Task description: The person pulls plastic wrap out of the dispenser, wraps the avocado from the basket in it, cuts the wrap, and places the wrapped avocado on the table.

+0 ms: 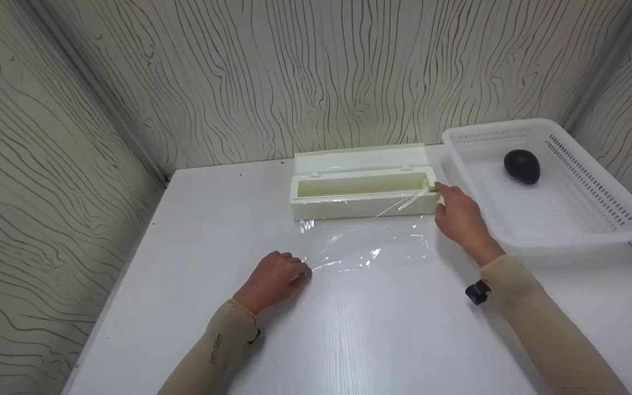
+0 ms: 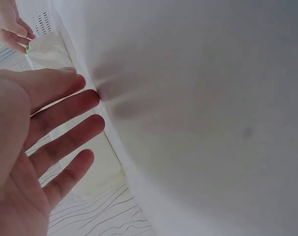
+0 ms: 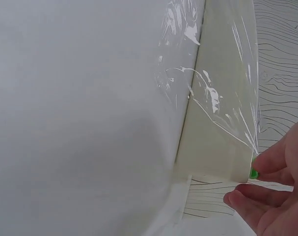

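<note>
My left hand [image 1: 275,278] is low at the white table, holding the near left corner of a clear sheet of plastic wrap [image 1: 368,255]. In the left wrist view its thumb and forefinger [image 2: 85,104] meet at the tips while the other fingers extend. The wrap runs over the front of a cream wrap dispenser box [image 1: 365,208], whose lid [image 1: 360,160] is tipped back. At the box's right end, my right hand [image 1: 460,215] pinches a small green slider [image 3: 254,169]. Its lower fingers stay apart from the slider in the right wrist view.
Right of the box is a white perforated basket [image 1: 563,241], close beside the right hand. A black egg-shaped object [image 1: 522,166] lies in it. Behind the table stands a wall [image 1: 228,82] with a wood-grain pattern.
</note>
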A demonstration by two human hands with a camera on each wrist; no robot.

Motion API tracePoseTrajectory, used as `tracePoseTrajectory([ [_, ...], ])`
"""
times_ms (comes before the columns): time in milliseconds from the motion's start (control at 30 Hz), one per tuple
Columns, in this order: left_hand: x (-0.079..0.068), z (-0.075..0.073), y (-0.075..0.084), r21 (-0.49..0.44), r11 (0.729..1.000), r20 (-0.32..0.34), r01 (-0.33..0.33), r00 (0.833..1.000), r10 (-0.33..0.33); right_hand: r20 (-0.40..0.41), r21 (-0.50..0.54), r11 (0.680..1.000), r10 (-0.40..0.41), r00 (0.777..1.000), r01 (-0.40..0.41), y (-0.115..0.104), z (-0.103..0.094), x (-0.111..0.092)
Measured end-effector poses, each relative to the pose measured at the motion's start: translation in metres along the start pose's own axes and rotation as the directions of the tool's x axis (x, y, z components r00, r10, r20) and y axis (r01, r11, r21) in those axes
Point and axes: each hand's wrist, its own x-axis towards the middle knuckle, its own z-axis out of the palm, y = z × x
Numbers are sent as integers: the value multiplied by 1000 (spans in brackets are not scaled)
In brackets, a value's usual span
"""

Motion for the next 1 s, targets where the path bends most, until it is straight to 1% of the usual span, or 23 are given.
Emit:
tracePoseTrajectory([
  [100, 1, -2, -3, -42, 999, -18, 17, 1000, -18, -39, 34, 999, 22, 999, -20, 0, 2, -3],
  [167, 3, -3, -9, -94, 994, -49, 51, 997, -56, -31, 73, 996, 57, 998, -55, 0, 4, -4],
  [200, 5, -3, -13, -125, 988, -65, 88, 993, -96, -13, 100, 992, 76, 997, -75, -1, 4, -5],
  [233, 8, -4, -19, -160, 978, -80, 134, 986, -148, 13, 126, 987, 99, 995, -100, -1, 4, -5],
  [267, 11, -5, -24, -207, 961, -92, 184, 974, -207, 46, 158, 979, 125, 991, -131, -1, 4, -5],
  [300, 15, -6, -30, -263, 935, -96, 239, 958, -271, 84, 188, 968, 154, 984, -167, 0, 4, -5],
  [333, 20, -6, -36, -323, 901, -97, 289, 937, -335, 125, 217, 955, 179, 976, -203, 1, 3, -4],
  [367, 26, -7, -42, -384, 862, -89, 332, 916, -392, 164, 253, 938, 201, 966, -238, 2, 2, -3],
  [400, 32, -7, -47, -443, 816, -71, 372, 892, -446, 198, 285, 920, 219, 955, -270, 3, 1, -2],
  [467, 44, -8, -54, -556, 719, -22, 418, 857, -515, 242, 349, 877, 255, 936, -329, 5, 1, 1],
  [533, 57, -8, -58, -642, 625, 36, 444, 831, -555, 264, 414, 835, 271, 926, -362, 7, 3, 5],
  [633, 72, -6, -59, -732, 489, 118, 474, 796, -594, 265, 492, 780, 288, 920, -386, 9, 6, 10],
  [700, 81, -5, -58, -767, 411, 166, 492, 771, -615, 263, 537, 749, 289, 920, -389, 10, 8, 13],
  [767, 88, -3, -55, -791, 348, 194, 503, 745, -638, 263, 572, 722, 288, 921, -389, 10, 9, 15],
  [833, 93, -2, -54, -809, 298, 211, 508, 722, -659, 261, 604, 698, 282, 923, -384, 10, 10, 16],
  [867, 95, -1, -53, -817, 274, 217, 507, 711, -669, 259, 615, 692, 276, 925, -379, 10, 10, 16],
  [933, 97, 0, -53, -841, 230, 221, 490, 699, -680, 262, 637, 675, 266, 928, -373, 9, 10, 17],
  [967, 97, 0, -53, -851, 209, 225, 481, 695, -683, 263, 645, 666, 265, 927, -374, 9, 10, 17],
  [1000, 97, 1, -54, -864, 189, 228, 468, 695, -682, 265, 651, 662, 260, 929, -371, 9, 9, 18],
])
